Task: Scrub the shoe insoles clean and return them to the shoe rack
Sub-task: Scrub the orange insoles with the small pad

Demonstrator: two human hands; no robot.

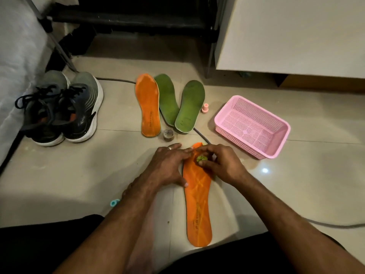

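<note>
The orange insole (198,202) is lying on the floor (118,169). The left hand (167,167) is pressing it flat with straight fingers. The right hand (219,165) is pinching a small green scrubber (201,158) on it.

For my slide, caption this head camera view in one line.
Left hand steadies an orange insole while the right hand scrubs it with a green pad.

Glossy beige tile floor (296,194) w/ light glare; white cabinet (286,32) upper right; dark metal rack frame (138,18) at rear.
</note>
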